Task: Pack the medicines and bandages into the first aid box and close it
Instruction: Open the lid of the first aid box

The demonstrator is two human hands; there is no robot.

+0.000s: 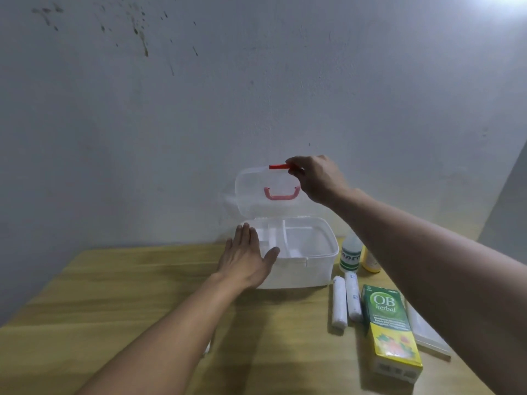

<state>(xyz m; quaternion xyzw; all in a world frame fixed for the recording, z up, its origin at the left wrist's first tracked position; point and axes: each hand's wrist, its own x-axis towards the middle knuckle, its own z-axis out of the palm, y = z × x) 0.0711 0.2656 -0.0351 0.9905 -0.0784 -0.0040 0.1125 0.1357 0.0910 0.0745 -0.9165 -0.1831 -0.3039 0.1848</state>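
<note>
A translucent white first aid box [310,269] stands at the back of the wooden table, its lid [256,203] raised upright with a pink handle [281,193]. My right hand [316,178] pinches the red latch [279,166] at the lid's top edge. My left hand [245,258] lies flat, fingers apart, against the box's front left corner. A divided tray sits inside the box. To the right of the box lie two white bandage rolls [346,302], a green and yellow OB herbal carton [389,329], a clear bottle with a green label [351,253] and a yellow bottle [370,262].
A flat clear plastic case [427,334] lies partly under my right forearm, close to the table's right edge. A grey wall stands right behind the box. The wooden table [128,295] stretches to the left of the box.
</note>
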